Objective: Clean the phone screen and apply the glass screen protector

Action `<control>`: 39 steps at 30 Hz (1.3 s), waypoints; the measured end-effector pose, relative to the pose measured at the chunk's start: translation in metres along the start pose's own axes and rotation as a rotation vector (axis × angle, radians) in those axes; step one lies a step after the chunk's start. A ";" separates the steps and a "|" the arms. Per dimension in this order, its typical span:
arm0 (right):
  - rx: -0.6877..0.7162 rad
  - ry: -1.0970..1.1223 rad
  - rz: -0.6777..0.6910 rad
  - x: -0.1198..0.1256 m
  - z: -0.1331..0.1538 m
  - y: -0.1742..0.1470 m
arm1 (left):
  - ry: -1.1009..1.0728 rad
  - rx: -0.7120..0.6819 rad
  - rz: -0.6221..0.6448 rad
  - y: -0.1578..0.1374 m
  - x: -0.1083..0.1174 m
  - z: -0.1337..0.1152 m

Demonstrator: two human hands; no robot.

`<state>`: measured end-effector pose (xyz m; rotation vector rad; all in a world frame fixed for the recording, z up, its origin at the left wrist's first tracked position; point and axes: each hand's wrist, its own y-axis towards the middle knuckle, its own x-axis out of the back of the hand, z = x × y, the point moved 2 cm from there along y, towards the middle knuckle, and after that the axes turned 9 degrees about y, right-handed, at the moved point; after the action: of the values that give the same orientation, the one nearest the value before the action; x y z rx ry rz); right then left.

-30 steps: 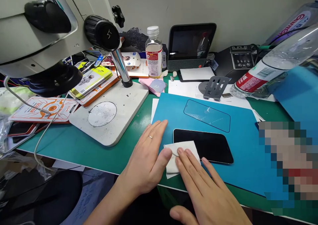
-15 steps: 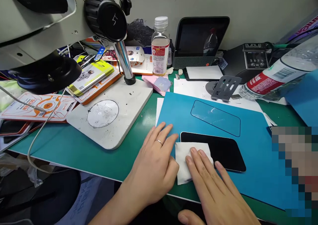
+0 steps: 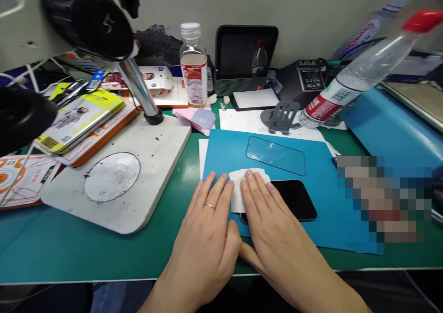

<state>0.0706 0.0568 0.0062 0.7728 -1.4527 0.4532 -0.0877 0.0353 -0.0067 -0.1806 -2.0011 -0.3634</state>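
A black smartphone (image 3: 297,201) lies screen up on a blue mat (image 3: 325,225). My right hand (image 3: 272,216) rests flat with fingers stretched out, pressing a white wipe (image 3: 238,193) onto the left part of the phone. Just left of the wipe, my left hand (image 3: 207,225), with a ring on one finger, lies with its fingers extended on the mat by the phone's left end. That end is mostly hidden under the wipe and hands. Beyond the phone, a clear black-edged screen protector (image 3: 277,156) lies on the mat.
A microscope base (image 3: 152,165) with a metal post fills the left side, beside stacked boxes (image 3: 79,119). Farther back stand a drink bottle (image 3: 194,68), a smart display (image 3: 246,55) and a grey phone stand (image 3: 284,117). A clear plastic bottle (image 3: 346,91) leans at the right.
The view has swung to the right. My right hand has pushed the wipe from the phone's near edge toward its far edge. My left hand still lies beside the phone.
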 end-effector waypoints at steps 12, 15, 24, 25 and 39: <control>-0.099 0.161 -0.029 -0.003 0.025 -0.028 | 0.199 -0.320 0.043 -0.007 -0.004 -0.025; -0.129 0.204 -0.059 -0.009 0.026 -0.037 | 0.279 -0.273 0.042 -0.009 -0.011 -0.044; -0.169 0.257 -0.169 0.005 -0.001 -0.083 | 0.237 -0.293 0.145 -0.004 -0.026 -0.093; -0.189 0.266 -0.169 0.009 -0.005 -0.087 | 0.222 -0.295 0.148 -0.002 -0.029 -0.099; -0.307 0.398 -0.142 -0.015 -0.032 -0.115 | 0.078 -0.202 0.204 0.028 -0.047 -0.134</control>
<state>0.1719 0.0032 -0.0292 0.5000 -1.0549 0.2485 0.0552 0.0185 0.0112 -0.4867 -1.8480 -0.4340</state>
